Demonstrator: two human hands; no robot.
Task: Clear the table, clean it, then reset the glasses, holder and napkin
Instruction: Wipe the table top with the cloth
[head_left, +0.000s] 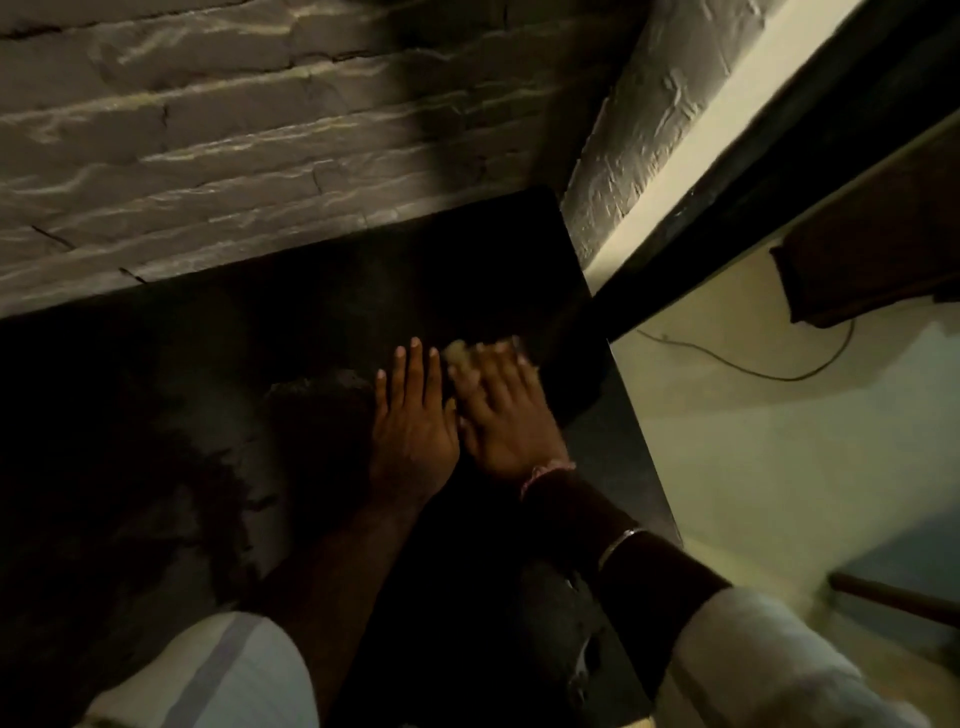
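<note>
Counter (363, 291), dark and dimly lit, fills the middle of the head view, its far edge set against a grey brick wall (208, 130) and its right edge falling away to a pale floor (779, 441). Both hands lie side by side on the counter near its far right corner. The left hand (413, 421) rests palm down with its fingers (414, 358) straight and spread flat on the surface, holding nothing. The right hand (501, 410) sits just beside it, touching or nearly touching, and is blurred; its fingers (493, 364) reach forward over a small pale yellowish cloth (460, 354) pressed against the counter, though whether they are flat on it or curled around it cannot be told. A thin band (621, 543) circles the right forearm, and a reddish thread (545, 473) sits at that wrist. White sleeves (769, 660) show at the bottom of the frame. A thin cable (753, 371) trails over the floor to the right, below a dark wooden piece (872, 249) of furniture.
</note>
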